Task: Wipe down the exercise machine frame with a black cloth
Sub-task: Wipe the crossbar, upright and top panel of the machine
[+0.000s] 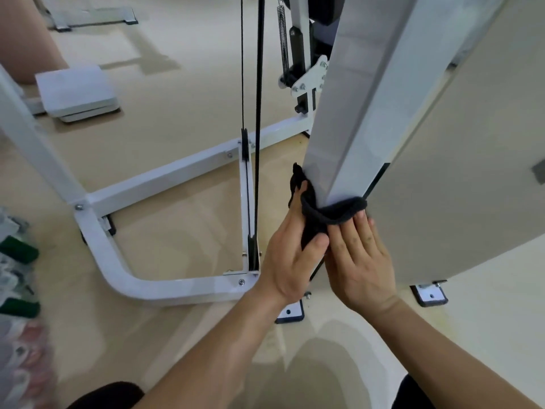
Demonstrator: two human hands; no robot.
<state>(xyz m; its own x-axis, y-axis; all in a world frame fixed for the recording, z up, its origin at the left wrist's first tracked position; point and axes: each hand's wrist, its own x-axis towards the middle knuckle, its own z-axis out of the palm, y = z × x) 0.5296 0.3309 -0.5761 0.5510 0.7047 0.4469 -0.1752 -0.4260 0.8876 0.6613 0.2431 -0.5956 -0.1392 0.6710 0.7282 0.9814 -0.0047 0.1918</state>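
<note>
- Both bare forearms reach forward from the bottom edge, above pale beige floor (177,93).
- Left hand (290,261) grips the black cloth (339,212): the thumb presses on its hanging end, and the fingers curl round it on the far left side of the post.
- Right hand (361,255) lies flat, its fingers straight and close together, with the tips pressing the cloth's front fold.
- The cloth wraps low around the white upright post (354,113) of the exercise machine frame, beside a large pale panel (457,172).
- Bolted foot plates (290,312) sit on the floor under the hands.
- A curved white base tube (165,287) lies to the left, with blurred green-and-clear clutter (19,249) at the edge; I cannot tell what it is.
- Black cables (259,84) rise from the base.
- Farther back are a spring (282,39) and a flat white pad (76,90).
</note>
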